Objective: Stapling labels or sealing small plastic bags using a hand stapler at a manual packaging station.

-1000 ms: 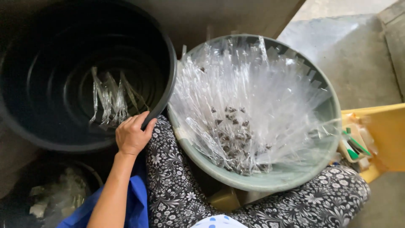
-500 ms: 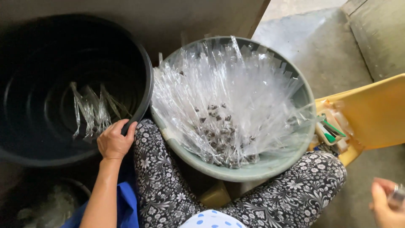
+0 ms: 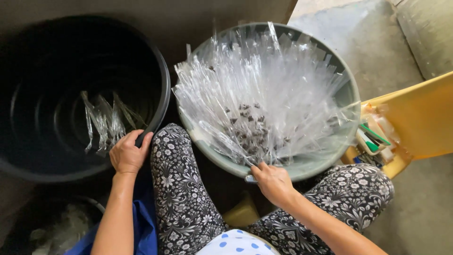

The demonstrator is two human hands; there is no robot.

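My left hand (image 3: pixel 128 153) grips the near rim of a big black tub (image 3: pixel 28 165) at my left; a few clear plastic sleeves (image 3: pixel 106 120) lie inside it. My right hand (image 3: pixel 271 182) rests on the near rim of a grey-green basin (image 3: pixel 309 167) that sits on my lap, and a small silvery thing shows under its fingers. The basin is heaped with long clear plastic sleeves (image 3: pixel 264 89) with dark tips gathered at the bottom. My legs in black-and-white flowered trousers (image 3: pixel 181 189) lie under both.
A yellow plastic stool or tray (image 3: pixel 420 118) stands at the right with small green-and-white items (image 3: pixel 373 139) on its edge. Another dark container with plastic scraps (image 3: pixel 61 226) sits at bottom left. Grey concrete floor (image 3: pixel 368 33) lies beyond the basin.
My right hand has come in from the lower right and landed on the basin's near rim. My left hand stays on the black tub's rim. The view shifted slightly.
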